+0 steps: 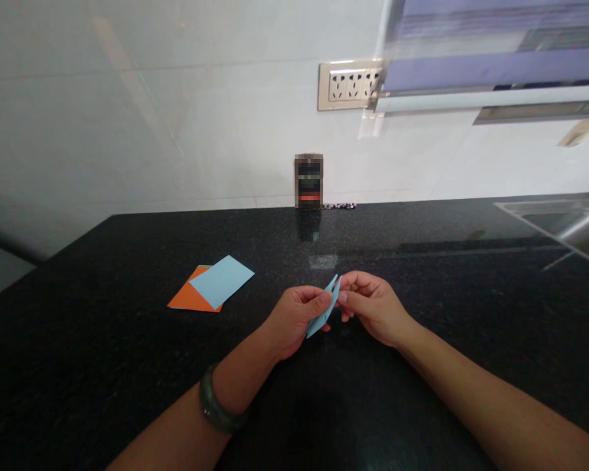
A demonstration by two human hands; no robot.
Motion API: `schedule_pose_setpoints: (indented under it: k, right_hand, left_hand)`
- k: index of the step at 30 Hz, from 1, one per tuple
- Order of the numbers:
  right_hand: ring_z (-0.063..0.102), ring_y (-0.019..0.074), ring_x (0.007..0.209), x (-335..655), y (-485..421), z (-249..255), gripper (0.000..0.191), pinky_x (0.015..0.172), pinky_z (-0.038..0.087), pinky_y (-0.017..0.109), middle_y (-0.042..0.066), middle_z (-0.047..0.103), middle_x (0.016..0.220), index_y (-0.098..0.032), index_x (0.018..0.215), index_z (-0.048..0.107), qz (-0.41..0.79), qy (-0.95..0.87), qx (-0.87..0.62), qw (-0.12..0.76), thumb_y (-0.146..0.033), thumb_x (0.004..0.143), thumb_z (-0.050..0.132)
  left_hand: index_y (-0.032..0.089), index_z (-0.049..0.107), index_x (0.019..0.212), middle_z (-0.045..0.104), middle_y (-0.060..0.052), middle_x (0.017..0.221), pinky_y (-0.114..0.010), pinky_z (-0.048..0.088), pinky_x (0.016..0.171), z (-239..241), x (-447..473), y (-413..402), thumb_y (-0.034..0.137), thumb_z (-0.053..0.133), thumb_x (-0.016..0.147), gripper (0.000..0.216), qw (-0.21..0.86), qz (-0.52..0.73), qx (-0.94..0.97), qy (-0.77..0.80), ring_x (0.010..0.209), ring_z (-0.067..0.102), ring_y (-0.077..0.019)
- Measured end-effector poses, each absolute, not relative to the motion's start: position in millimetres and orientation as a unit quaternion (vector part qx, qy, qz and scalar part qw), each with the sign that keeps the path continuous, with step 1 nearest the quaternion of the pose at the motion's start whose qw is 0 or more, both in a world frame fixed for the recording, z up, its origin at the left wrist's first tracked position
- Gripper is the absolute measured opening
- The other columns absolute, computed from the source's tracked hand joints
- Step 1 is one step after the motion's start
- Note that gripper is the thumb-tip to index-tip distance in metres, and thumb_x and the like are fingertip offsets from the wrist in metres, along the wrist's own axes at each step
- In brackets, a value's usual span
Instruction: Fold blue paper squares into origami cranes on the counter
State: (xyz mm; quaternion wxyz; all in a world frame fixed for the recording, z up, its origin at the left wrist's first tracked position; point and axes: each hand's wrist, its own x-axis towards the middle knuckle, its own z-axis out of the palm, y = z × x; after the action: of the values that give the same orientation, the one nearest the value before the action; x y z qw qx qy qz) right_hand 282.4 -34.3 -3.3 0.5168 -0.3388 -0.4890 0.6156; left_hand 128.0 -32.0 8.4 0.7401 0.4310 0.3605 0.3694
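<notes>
A folded light blue paper (324, 309) stands nearly on edge between both my hands, just above the black counter (103, 366). My left hand (294, 320) pinches its lower left side with thumb and fingers closed. My right hand (373, 307) pinches its upper right side, fingers curled. A dark bracelet (216, 405) sits on my left wrist.
To the left lie a light blue sheet (222, 280) over an orange sheet (189, 297). A small blurred box (309, 181) stands at the back wall under a socket panel (349, 85). A steel sink (564, 222) is at the far right.
</notes>
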Motion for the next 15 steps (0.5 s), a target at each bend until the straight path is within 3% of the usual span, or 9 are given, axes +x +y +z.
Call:
schedule_pose_setpoints:
  k: [15]
  right_hand:
    - [0.046,0.0044,0.039,281.0,-37.2,0.1,0.016,0.04,0.04,0.017,-0.004,0.055,0.05,-0.015,0.065,0.054,0.621,-0.472,-0.36,0.512,-0.027,0.072,0.063]
  left_hand:
    - [0.009,0.066,0.071,0.063,-0.004,0.065,-0.02,0.042,0.049,8.6,127.9,-32.4,0.037,0.07,0.061,0.03,0.758,0.348,0.431,0.346,0.051,0.053,-0.0076]
